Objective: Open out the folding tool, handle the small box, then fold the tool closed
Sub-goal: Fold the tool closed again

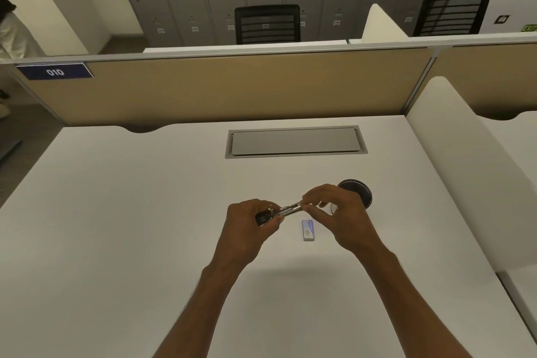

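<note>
Left hand (252,219) grips the folding tool's (280,211) dark end; right hand (334,211) pinches its metal tip, above the desk (116,212). Small box (308,229) lies just below. Best swing the halves slowly, fingers clear of the hinge.

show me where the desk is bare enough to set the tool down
Bare: the white desk left of the left hand, and between hands and grey cable hatch. Crowded: by the right hand, with small purple box and dark round coaster.
</note>
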A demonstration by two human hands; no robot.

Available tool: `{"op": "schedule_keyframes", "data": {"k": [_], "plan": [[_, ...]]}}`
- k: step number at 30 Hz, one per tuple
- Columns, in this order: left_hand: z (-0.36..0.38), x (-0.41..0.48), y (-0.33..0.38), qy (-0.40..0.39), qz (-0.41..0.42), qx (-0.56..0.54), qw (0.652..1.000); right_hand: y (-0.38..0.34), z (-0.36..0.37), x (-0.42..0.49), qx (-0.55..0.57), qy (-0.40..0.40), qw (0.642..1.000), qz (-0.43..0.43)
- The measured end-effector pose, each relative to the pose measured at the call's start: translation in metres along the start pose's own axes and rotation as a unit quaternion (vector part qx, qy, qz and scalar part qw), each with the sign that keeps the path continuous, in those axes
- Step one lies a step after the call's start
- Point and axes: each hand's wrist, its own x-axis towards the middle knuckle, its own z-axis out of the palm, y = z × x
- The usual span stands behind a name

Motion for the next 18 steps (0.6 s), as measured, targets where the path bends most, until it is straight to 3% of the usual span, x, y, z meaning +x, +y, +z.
{"op": "schedule_keyframes", "data": {"k": [4, 7, 12, 18], "plan": [[0.007, 0.000, -0.003, 0.007, 0.000, -0.005, 1.000, 0.004, 0.006, -0.001, 0.025, 0.043, 0.998, 0.035], [0.014, -0.001, -0.004, 0.030, 0.002, -0.020, 0.999, -0.011, 0.017, -0.011, -0.017, 0.102, 0.995, -0.013], [0.023, -0.003, -0.006, 0.045, 0.040, 0.007, 0.998, -0.039, 0.048, -0.027, -0.029, 0.057, 0.995, -0.079], [0.028, -0.007, -0.010, 0.039, 0.054, 0.001, 0.998, -0.034, 0.060, -0.028, -0.065, 0.104, 0.991, -0.048]]}}
